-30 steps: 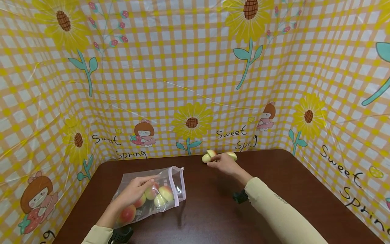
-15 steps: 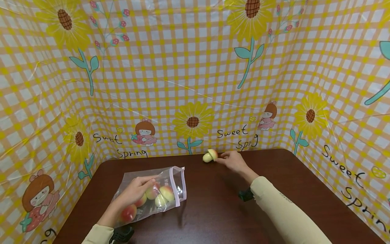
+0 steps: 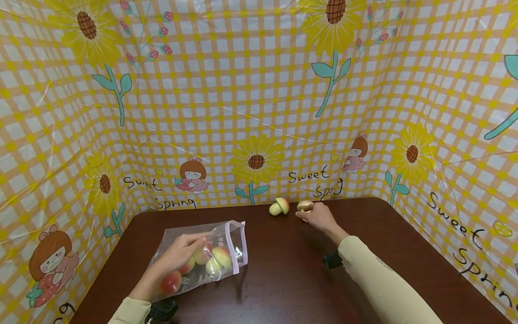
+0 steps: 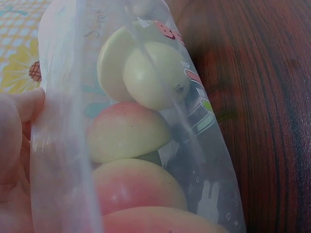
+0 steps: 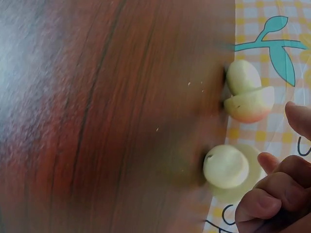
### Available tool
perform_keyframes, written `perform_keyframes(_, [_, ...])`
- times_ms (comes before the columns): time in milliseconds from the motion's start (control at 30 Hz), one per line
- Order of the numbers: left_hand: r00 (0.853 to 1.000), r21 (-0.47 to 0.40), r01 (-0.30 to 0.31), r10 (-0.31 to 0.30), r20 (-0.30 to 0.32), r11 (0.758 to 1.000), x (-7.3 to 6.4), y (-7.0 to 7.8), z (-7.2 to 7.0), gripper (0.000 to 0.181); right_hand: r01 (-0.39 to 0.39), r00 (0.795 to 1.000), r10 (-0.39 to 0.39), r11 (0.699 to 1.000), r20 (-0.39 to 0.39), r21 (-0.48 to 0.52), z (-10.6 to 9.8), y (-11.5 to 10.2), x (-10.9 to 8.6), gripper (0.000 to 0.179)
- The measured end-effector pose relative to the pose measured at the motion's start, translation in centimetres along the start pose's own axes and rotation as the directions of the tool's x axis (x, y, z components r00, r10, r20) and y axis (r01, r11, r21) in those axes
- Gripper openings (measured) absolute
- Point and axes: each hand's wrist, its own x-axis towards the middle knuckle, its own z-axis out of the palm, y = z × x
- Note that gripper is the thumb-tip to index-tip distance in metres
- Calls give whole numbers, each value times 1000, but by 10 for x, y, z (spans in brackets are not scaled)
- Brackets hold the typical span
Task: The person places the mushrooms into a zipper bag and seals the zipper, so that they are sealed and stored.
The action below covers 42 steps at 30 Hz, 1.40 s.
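Note:
My left hand (image 3: 182, 252) holds the upper side of a clear zip bag (image 3: 170, 236) at the left of the table, its thumb and fingers at the plastic. Inside are several pale, red-blushed mushroom-shaped pieces (image 4: 129, 133). The bag's pink-edged mouth (image 3: 243, 243) faces right and gapes. My right hand (image 3: 319, 217) reaches to the table's far side, fingertips right at a pale mushroom-shaped piece (image 5: 226, 166). Thumb and fingers stand apart there, with nothing between them. Left of it lies another such piece (image 3: 279, 206), its rounded stem towards the left.
The dark brown table (image 3: 275, 279) meets a checked, sunflower-printed cloth (image 3: 259, 112) hanging behind it and on both sides. Both remaining pieces lie close to the cloth at the far edge. A black band (image 3: 332, 259) sits on the right wrist.
My right hand has moved right from the left mushroom-shaped piece to the right one, uncovering the left one. The left hand and bag have stayed in place.

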Motion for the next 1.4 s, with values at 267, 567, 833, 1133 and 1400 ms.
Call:
perform_keyframes(267, [1000, -4, 22, -22, 5, 1000, 1, -1, 0, 36, -50, 998, 49, 998, -24, -32, -4, 11, -2, 52])
perform_keyframes(567, [1000, 23, -1, 1, 4, 1000, 1, 0, -1, 36, -106, 994, 106, 994, -21, -29, -7, 18, -2, 43])
perform_keyframes(833, [1000, 28, 4, -4, -1, 1000, 3, -3, 0, 35, -149, 989, 149, 988, -9, -27, -3, 26, 4, 47])
perform_keyframes(1133, [1000, 31, 6, -6, -4, 999, 3, -3, 0, 36, -197, 980, 197, 980, -31, -15, 2, 26, 8, 50])
perform_keyframes(1400, [1000, 18, 15, -15, -1, 1000, 4, -3, 0, 36, -277, 959, 277, 961, -58, 10, 7, 25, 13, 50])
